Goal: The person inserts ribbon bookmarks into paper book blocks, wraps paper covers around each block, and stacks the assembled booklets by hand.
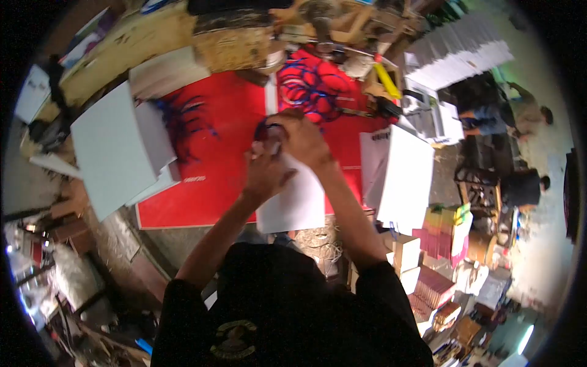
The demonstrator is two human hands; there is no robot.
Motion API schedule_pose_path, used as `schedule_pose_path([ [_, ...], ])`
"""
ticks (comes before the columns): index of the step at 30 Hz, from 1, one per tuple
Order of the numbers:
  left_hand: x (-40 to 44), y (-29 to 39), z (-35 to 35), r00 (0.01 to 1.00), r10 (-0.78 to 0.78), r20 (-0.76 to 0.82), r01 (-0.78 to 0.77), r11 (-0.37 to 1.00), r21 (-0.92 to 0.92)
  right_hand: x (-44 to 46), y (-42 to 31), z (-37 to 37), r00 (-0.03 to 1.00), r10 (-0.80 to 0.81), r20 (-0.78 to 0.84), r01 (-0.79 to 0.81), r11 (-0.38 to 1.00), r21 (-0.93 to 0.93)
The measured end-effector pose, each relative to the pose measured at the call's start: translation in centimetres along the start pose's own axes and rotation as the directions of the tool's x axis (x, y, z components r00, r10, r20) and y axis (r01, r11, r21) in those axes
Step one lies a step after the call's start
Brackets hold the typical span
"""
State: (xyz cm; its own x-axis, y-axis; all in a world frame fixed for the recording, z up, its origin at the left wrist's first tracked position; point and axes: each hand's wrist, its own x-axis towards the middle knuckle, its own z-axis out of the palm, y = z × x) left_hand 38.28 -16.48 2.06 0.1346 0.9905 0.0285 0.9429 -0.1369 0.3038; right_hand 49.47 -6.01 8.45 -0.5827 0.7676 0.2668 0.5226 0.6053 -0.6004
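left hand [264, 172]: thumb spread wide over white paper [295, 205]
right hand [301, 139]: bent inward, mid-frame, fingers curled, grip unclear
blue loop [262, 129]: beside both hands' fingers

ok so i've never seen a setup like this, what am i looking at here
There is no machine: this is one picture from a camera on a person's head, looking down past their dark shirt. The left hand and right hand are bare and meet at the far end of a white sheet. A small dark, rounded thing shows between them; blur hides what it is and how it is held. Beneath lies a red surface with tangled blue loops, and white stacks stand left and right.
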Motion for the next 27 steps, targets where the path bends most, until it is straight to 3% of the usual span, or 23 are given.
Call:
schedule_pose_path([
  [2,0.8,0.4,0.5,0.996,0.008,-0.088,-0.013,0.998,-0.062,1.9,1.2,0.4,0.989,-0.114,0.09,0.122,0.988,-0.096],
  [4,0.5,0.2,0.8,0.995,0.015,-0.099,-0.024,0.996,-0.085,3.5,2.2,1.3,0.94,-0.131,0.315,0.182,0.974,-0.136],
  [5,0.5,0.3,1.1,0.993,0.039,-0.107,-0.052,0.991,-0.12,4.2,3.4,2.5,0.938,-0.139,0.319,0.19,0.973,-0.134],
  [7,0.7,0.0,1.3,0.996,0.044,-0.084,-0.056,0.988,-0.145,4.9,4.6,4.7,0.859,-0.336,0.386,0.427,0.887,-0.178],
  [10,0.7,-0.1,1.2,0.994,0.065,-0.088,-0.082,0.974,-0.211,5.7,4.1,4.0,0.819,-0.313,0.482,0.46,0.86,-0.222],
  [12,0.7,-0.2,1.0,0.99,0.068,-0.124,-0.098,0.962,-0.254,5.9,3.8,2.1,0.774,-0.349,0.528,0.559,0.768,-0.312],
  [14,0.5,-0.2,1.1,0.987,0.079,-0.138,-0.117,0.947,-0.301,5.6,4.5,0.4,0.829,-0.356,0.431,0.541,0.703,-0.461],
  [15,0.5,-0.2,1.1,0.987,0.078,-0.141,-0.118,0.945,-0.304,5.1,4.7,-0.8,0.88,-0.339,0.333,0.452,0.815,-0.363],
  [18,0.6,-0.2,1.1,0.978,0.083,-0.191,-0.137,0.946,-0.293,4.2,5.7,-3.3,0.917,-0.233,0.324,0.366,0.814,-0.451],
  [19,0.7,-0.5,1.4,0.963,0.084,-0.257,-0.173,0.923,-0.344,3.4,6.2,-3.7,0.943,-0.298,0.15,0.332,0.877,-0.347],
  [20,0.7,-0.8,1.5,0.943,0.082,-0.322,-0.211,0.897,-0.389,2.5,5.9,-4.4,0.944,-0.295,0.146,0.328,0.877,-0.35],
  [21,0.6,-1.1,1.7,0.943,0.09,-0.321,-0.218,0.895,-0.389,1.4,5.7,-5.0,0.989,-0.138,0.061,0.15,0.936,-0.319],
  [23,0.6,-1.8,1.7,0.951,-0.101,-0.294,-0.141,0.702,-0.698,-1.6,3.2,-6.6,0.978,0.203,-0.037,-0.206,0.945,-0.254],
  [24,0.9,-2.9,1.5,0.952,-0.09,-0.292,-0.147,0.702,-0.697,-3.6,2.6,-6.9,0.967,0.247,-0.064,-0.255,0.947,-0.197],
  [26,1.1,-4.8,1.1,0.982,-0.109,-0.152,-0.109,0.326,-0.939,-8.8,1.3,-7.2,0.926,0.373,-0.06,-0.376,0.925,-0.05],
  [27,0.8,-5.1,0.4,0.983,-0.109,-0.145,-0.103,0.324,-0.94,-12.1,0.9,-6.6,0.894,0.448,-0.029,-0.447,0.894,0.039],
])
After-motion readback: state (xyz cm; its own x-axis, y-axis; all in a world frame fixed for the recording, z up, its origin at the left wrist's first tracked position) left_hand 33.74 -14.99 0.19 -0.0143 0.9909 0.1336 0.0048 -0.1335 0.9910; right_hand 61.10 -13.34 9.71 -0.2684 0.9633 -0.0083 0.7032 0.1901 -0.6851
